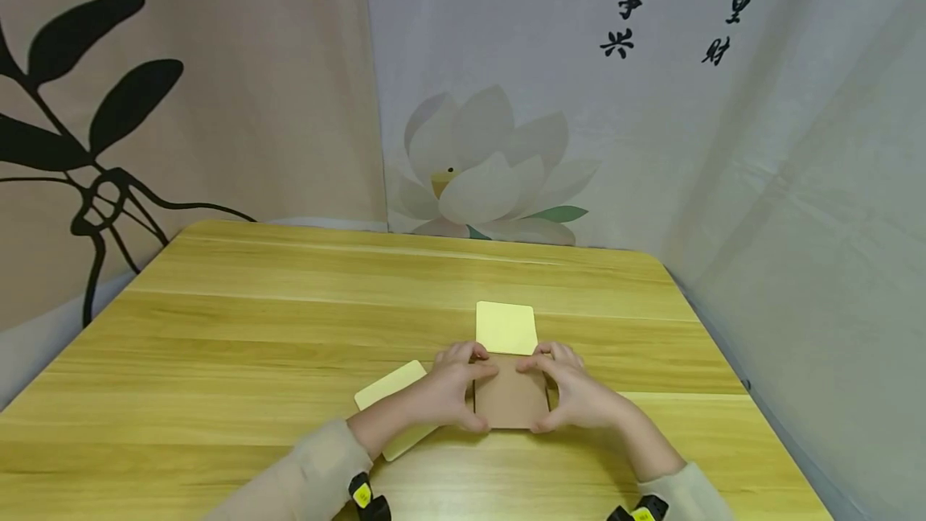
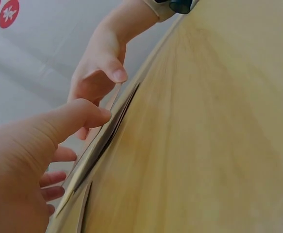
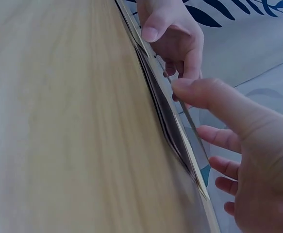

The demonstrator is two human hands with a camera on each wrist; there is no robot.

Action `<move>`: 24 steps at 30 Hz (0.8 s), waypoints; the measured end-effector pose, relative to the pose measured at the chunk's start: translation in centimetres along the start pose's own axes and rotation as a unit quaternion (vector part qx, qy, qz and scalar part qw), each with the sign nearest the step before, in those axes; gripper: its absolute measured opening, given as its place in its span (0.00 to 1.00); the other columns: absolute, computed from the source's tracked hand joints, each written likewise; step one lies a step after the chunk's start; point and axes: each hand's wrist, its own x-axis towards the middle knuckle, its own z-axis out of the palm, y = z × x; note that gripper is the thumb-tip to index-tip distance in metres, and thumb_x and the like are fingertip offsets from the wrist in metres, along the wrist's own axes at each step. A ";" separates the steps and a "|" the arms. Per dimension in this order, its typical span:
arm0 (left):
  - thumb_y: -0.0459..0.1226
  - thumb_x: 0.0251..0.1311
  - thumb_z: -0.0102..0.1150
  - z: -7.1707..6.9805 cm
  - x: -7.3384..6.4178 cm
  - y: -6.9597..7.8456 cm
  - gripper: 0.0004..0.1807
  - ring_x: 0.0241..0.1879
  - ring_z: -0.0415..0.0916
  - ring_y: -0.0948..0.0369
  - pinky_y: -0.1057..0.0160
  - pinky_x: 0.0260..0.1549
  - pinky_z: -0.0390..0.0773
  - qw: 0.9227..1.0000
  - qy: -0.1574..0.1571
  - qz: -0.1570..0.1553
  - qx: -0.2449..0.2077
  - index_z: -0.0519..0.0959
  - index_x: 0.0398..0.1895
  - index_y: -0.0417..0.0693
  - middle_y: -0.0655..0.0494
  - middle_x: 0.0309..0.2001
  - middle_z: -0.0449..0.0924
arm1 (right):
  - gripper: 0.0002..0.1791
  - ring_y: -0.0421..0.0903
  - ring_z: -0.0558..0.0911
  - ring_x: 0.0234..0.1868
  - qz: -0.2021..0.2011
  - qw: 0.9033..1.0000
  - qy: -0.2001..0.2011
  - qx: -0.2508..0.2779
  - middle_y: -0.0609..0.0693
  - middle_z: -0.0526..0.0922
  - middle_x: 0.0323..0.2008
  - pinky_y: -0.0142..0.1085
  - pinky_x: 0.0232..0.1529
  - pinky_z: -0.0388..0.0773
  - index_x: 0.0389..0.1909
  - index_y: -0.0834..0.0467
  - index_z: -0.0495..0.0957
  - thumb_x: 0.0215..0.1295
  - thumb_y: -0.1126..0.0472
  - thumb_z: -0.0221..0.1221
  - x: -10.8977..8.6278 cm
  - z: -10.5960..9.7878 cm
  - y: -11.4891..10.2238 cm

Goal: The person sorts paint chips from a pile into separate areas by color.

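A thin brown square board (image 1: 510,402) lies between my two hands in the head view. My left hand (image 1: 457,389) holds its left side, thumb at the near corner and fingers at the far one. On the opposite side my right hand (image 1: 573,394) holds it the same way, fingers spread and bent. In the right wrist view the board shows as a thin edge (image 3: 194,128), raised above a pale sheet with dark layers (image 3: 166,111) beneath. A pale yellow card (image 1: 505,328) lies just beyond the board's far edge.
Another pale yellow piece (image 1: 394,384) lies aslant at the left, partly hidden under my left forearm. The wood-grain table (image 1: 253,360) reaches back to a hanging cloth (image 1: 723,151) printed with a flower and characters. Dark bands with yellow marks (image 1: 362,494) are on the wrists.
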 end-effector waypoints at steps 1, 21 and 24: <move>0.47 0.37 0.76 0.1 0.1 0.0 0.44 0.60 0.56 0.55 0.46 0.59 0.52 1.000 -0.001 -0.001 -0.001 0.74 0.62 0.43 0.54 0.59 0.61 | 0.42 0.51 0.57 0.58 -0.001 1.000 -0.002 0.000 0.45 0.60 0.56 0.56 0.53 0.59 0.59 0.47 0.72 0.38 0.47 0.76 0.0 0.0 0.1; 0.48 0.38 0.76 0.4 0.2 -0.5 0.42 0.58 0.57 0.54 0.48 0.56 0.55 1.000 -0.008 0.007 0.020 0.75 0.61 0.43 0.51 0.59 0.64 | 0.42 0.57 0.55 0.61 0.011 1.000 -0.019 -0.004 0.50 0.60 0.61 0.63 0.55 0.57 0.61 0.48 0.71 0.41 0.46 0.75 -0.4 0.3 0.5; 0.50 0.38 0.76 0.4 0.1 -0.6 0.43 0.60 0.57 0.54 0.45 0.58 0.53 1.000 -0.004 0.008 0.020 0.75 0.61 0.45 0.51 0.59 0.63 | 0.43 0.56 0.55 0.62 0.002 1.000 -0.015 -0.005 0.50 0.60 0.61 0.63 0.56 0.56 0.62 0.48 0.71 0.42 0.45 0.75 -0.4 0.3 0.4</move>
